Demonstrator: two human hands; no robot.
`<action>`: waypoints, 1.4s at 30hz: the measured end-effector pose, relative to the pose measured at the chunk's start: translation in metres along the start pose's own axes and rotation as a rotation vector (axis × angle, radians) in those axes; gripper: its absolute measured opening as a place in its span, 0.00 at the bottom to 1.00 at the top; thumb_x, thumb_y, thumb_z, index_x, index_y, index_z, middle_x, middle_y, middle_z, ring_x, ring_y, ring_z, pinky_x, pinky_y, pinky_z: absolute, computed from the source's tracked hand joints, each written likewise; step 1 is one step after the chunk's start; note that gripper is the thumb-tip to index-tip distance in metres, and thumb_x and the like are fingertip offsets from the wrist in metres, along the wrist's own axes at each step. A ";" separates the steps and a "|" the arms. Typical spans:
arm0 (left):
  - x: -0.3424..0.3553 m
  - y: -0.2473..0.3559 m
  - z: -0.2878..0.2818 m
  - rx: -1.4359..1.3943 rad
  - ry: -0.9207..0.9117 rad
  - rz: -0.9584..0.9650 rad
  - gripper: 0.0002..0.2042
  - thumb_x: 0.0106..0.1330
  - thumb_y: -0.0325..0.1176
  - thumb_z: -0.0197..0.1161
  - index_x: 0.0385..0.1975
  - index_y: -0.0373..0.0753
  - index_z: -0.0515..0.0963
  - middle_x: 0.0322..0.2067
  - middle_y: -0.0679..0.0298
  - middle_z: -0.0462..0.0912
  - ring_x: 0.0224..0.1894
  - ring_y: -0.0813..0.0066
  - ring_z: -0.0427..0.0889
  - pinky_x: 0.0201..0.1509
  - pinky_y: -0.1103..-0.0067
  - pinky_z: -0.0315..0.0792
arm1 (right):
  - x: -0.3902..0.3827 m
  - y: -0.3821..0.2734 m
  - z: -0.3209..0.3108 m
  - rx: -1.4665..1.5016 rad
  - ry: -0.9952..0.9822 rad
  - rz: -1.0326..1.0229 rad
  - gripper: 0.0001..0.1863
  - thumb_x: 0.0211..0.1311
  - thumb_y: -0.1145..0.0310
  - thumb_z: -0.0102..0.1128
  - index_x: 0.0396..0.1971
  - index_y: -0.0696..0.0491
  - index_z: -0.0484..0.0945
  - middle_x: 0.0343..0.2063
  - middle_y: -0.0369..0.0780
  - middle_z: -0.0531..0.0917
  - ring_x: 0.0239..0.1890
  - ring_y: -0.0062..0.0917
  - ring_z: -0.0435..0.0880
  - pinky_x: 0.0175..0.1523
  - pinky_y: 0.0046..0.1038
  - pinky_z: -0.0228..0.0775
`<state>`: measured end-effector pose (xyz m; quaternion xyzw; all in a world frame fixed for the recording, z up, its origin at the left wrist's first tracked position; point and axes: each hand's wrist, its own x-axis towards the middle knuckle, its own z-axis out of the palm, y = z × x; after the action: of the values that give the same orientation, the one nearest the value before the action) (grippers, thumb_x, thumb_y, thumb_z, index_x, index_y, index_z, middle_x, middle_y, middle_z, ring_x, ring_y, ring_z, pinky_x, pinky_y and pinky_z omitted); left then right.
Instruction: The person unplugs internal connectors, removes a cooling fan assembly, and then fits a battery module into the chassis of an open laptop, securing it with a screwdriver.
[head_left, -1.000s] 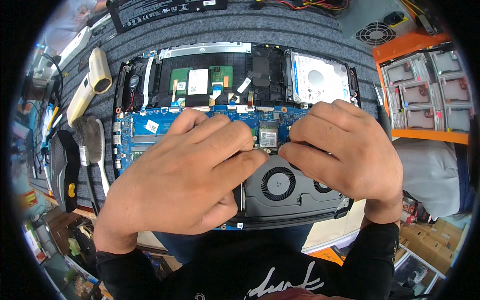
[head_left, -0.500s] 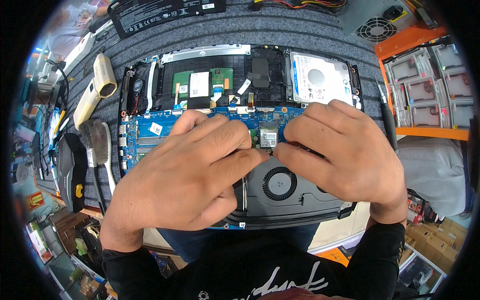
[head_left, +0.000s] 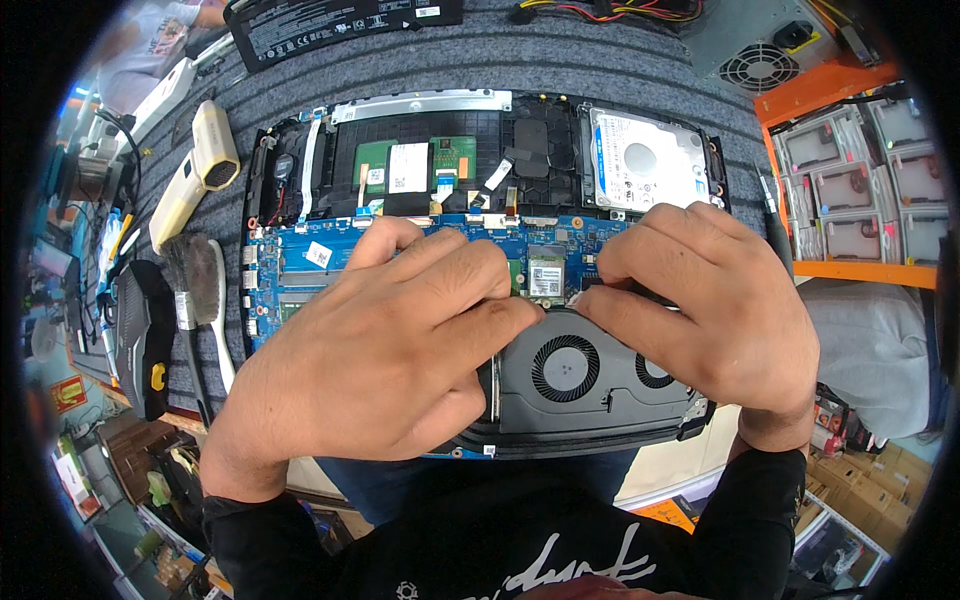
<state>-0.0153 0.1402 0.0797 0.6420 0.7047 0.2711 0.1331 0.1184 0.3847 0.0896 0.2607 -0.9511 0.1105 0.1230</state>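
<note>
An opened laptop [head_left: 470,140] lies on the ribbed mat, showing a blue mainboard [head_left: 310,280], a silver hard drive [head_left: 650,160] and black fan housing [head_left: 560,400]. My left hand [head_left: 370,350] rests over the board's left part, fingers curled, a fingertip at the small silver wireless card [head_left: 547,273]. My right hand [head_left: 700,305] is curled just right of that card, thumb and forefinger close together at the board's edge above the fan. Whatever either hand's fingertips hold is hidden or too small to make out.
A cream heat gun [head_left: 190,170] and two brushes [head_left: 185,310] lie left. Behind are a black battery [head_left: 340,25] and metal power supply [head_left: 760,40]. An orange rack of clear boxes [head_left: 840,190] stands right. A person's arm and shirt [head_left: 145,40] show top left.
My right hand has shifted slightly to the right, its fingertips a little farther from my left fingers. The laptop appears slightly farther right in the view. The finger postures look much the same.
</note>
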 end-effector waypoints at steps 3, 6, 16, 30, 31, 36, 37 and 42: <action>0.000 0.000 0.003 0.008 0.015 0.000 0.26 0.46 0.24 0.60 0.50 0.38 0.88 0.35 0.64 0.76 0.36 0.65 0.76 0.49 0.69 0.63 | -0.001 -0.001 -0.002 -0.008 0.002 -0.005 0.15 0.41 0.70 0.72 0.35 0.52 0.89 0.35 0.35 0.82 0.36 0.28 0.83 0.35 0.31 0.72; 0.000 0.001 0.003 0.042 0.017 0.010 0.26 0.47 0.25 0.60 0.51 0.39 0.88 0.34 0.66 0.75 0.35 0.67 0.75 0.48 0.69 0.62 | -0.001 -0.003 -0.002 -0.016 0.013 -0.005 0.15 0.39 0.71 0.75 0.34 0.51 0.90 0.35 0.35 0.82 0.36 0.28 0.82 0.34 0.30 0.70; 0.001 0.004 0.005 0.133 0.002 0.023 0.26 0.49 0.27 0.63 0.52 0.48 0.90 0.32 0.70 0.71 0.34 0.70 0.73 0.47 0.70 0.61 | -0.001 -0.003 -0.004 -0.024 0.030 0.025 0.15 0.37 0.69 0.75 0.32 0.49 0.91 0.35 0.33 0.82 0.36 0.28 0.82 0.35 0.31 0.70; 0.009 0.012 0.006 0.106 -0.017 0.021 0.29 0.47 0.26 0.62 0.54 0.42 0.88 0.34 0.64 0.74 0.35 0.65 0.75 0.49 0.68 0.64 | -0.020 0.029 -0.029 0.191 0.028 0.139 0.15 0.48 0.81 0.72 0.40 0.57 0.87 0.38 0.42 0.82 0.38 0.36 0.85 0.39 0.34 0.76; 0.009 0.012 0.006 0.106 -0.007 0.019 0.29 0.47 0.26 0.62 0.54 0.42 0.88 0.34 0.64 0.74 0.35 0.65 0.75 0.50 0.68 0.64 | -0.021 0.030 -0.032 0.193 0.008 0.143 0.14 0.49 0.80 0.73 0.39 0.57 0.87 0.38 0.42 0.82 0.37 0.37 0.85 0.40 0.34 0.77; 0.014 0.014 0.005 0.138 -0.071 0.025 0.29 0.47 0.26 0.63 0.55 0.42 0.87 0.35 0.64 0.74 0.35 0.66 0.76 0.51 0.68 0.65 | -0.025 0.032 -0.027 0.186 -0.057 0.160 0.13 0.51 0.77 0.77 0.38 0.55 0.87 0.36 0.41 0.84 0.37 0.38 0.86 0.40 0.37 0.78; 0.015 0.014 0.005 0.133 -0.070 0.022 0.29 0.47 0.26 0.63 0.55 0.42 0.87 0.35 0.64 0.74 0.35 0.66 0.76 0.51 0.67 0.65 | -0.025 0.030 -0.023 0.169 -0.067 0.143 0.12 0.51 0.76 0.77 0.38 0.55 0.87 0.36 0.41 0.84 0.37 0.39 0.86 0.41 0.37 0.79; 0.022 0.029 -0.001 0.228 -0.111 0.009 0.30 0.47 0.27 0.64 0.56 0.45 0.87 0.36 0.65 0.74 0.38 0.67 0.77 0.54 0.65 0.66 | -0.025 0.025 -0.018 0.178 -0.094 0.127 0.10 0.53 0.73 0.77 0.36 0.55 0.85 0.34 0.40 0.83 0.37 0.39 0.85 0.40 0.38 0.79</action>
<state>0.0051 0.1622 0.0997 0.6702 0.7196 0.1538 0.0968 0.1291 0.4219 0.0956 0.2145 -0.9569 0.1896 0.0477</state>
